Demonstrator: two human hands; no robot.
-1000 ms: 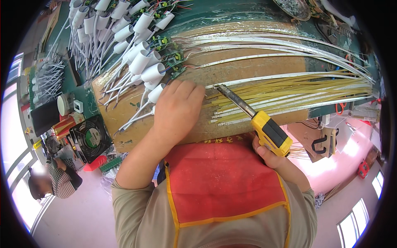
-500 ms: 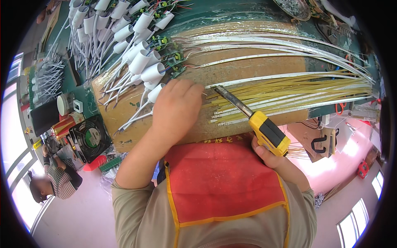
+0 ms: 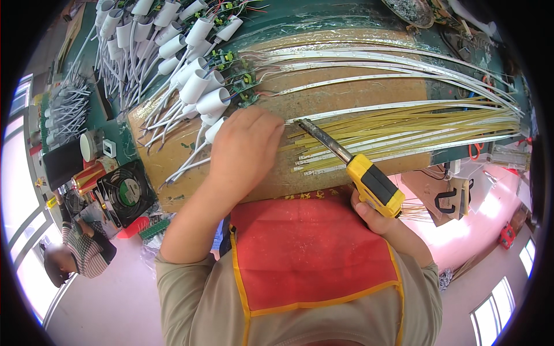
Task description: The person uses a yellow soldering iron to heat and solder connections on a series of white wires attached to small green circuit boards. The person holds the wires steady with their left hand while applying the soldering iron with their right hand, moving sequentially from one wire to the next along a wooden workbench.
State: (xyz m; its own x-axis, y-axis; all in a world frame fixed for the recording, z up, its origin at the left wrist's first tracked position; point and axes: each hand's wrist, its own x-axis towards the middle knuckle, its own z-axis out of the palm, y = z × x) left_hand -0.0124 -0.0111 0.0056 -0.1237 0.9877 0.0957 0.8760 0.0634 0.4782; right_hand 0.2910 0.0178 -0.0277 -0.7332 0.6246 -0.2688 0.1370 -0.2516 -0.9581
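Note:
My right hand (image 3: 372, 216) is wrapped round the yellow and black handle of a soldering iron (image 3: 374, 185). The iron's dark tip reaches the left end of a white LED strip (image 3: 352, 110). Just left of that tip is my left hand (image 3: 245, 147), its fingers curled closed; what they pinch is hidden behind the knuckles. A white plastic cap with a cable (image 3: 215, 130) shows partly behind the left hand. Yellow-backed strips (image 3: 392, 127) and more white strips lie fanned out under and beyond the iron.
White capped cables (image 3: 196, 86) with small green circuit boards (image 3: 245, 81) are piled at the back left of the brown board (image 3: 173, 193). A black fan (image 3: 126, 193) stands at the left edge. A metal dish (image 3: 412, 12) sits far right. Another person (image 3: 86, 248) is at the lower left.
My left hand has shifted slightly left and its fingers have tilted a little. My right hand and the soldering iron have hardly moved. The person at the lower left has moved an arm.

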